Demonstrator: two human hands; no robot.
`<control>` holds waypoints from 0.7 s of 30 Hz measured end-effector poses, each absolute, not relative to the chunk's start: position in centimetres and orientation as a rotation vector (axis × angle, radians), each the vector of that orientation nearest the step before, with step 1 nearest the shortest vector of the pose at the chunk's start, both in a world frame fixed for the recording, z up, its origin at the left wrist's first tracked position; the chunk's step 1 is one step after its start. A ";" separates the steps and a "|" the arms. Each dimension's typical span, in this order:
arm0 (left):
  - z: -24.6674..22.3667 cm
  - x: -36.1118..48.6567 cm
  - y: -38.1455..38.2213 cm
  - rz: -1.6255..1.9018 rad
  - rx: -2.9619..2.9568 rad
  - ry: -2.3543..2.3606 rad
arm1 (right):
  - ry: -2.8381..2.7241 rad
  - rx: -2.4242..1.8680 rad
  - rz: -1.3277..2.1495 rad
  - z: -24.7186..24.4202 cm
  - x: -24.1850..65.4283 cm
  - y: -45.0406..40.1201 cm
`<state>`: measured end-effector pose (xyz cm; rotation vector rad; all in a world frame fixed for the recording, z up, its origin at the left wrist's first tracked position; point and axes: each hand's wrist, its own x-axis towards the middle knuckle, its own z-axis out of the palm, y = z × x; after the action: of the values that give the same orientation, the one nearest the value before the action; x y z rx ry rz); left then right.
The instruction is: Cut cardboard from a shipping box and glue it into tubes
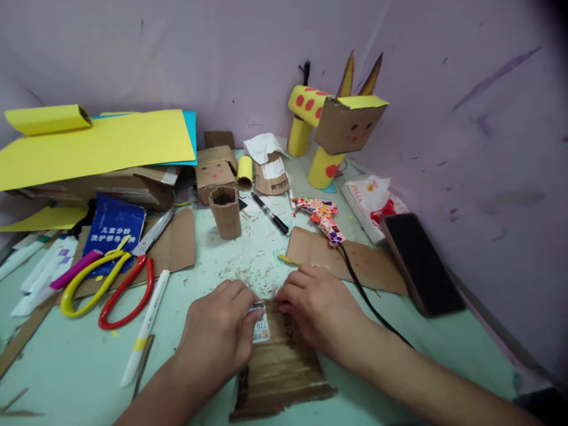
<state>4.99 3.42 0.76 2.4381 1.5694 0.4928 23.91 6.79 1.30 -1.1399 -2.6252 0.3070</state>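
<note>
My left hand [222,325] and my right hand [319,310] are both closed on the far edge of a torn piece of brown cardboard [284,367]. The cardboard lies on the pale green table near me, with creases across it and a printed label partly under my left fingers. Its near edge is ragged. Just beyond my hands are small cardboard crumbs [248,272]. A flat cardboard strip [355,260] lies past my right hand, and a white marker [144,331] is left of my left wrist. My fingertips are partly hidden.
Red-and-yellow scissors [126,266] lie at left by stacked yellow paper [106,145]. A cardboard tube [225,213], black pen [270,213] and floral glue gun [326,219] with a cord sit ahead. A yellow spotted cardboard animal [346,124] stands behind; a phone [421,263] rests at right.
</note>
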 end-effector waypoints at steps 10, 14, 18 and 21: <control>0.1 6.6 2.8 0.461 2.453 1.678 | -2.692 -1.024 0.071 0.7 22.0 6.9; 0.0 6.2 2.9 0.482 2.388 1.619 | -2.634 -0.968 0.004 -0.5 22.7 6.3; 0.5 5.1 3.5 0.514 2.259 1.548 | -2.691 -0.979 0.081 0.3 23.8 7.0; 1.0 5.1 3.8 0.515 2.228 1.553 | -2.798 -1.022 0.247 1.9 24.1 7.7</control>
<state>5.05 3.76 0.95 2.2276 1.5532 0.5150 24.08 7.68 1.88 -1.0216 -2.7978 0.2468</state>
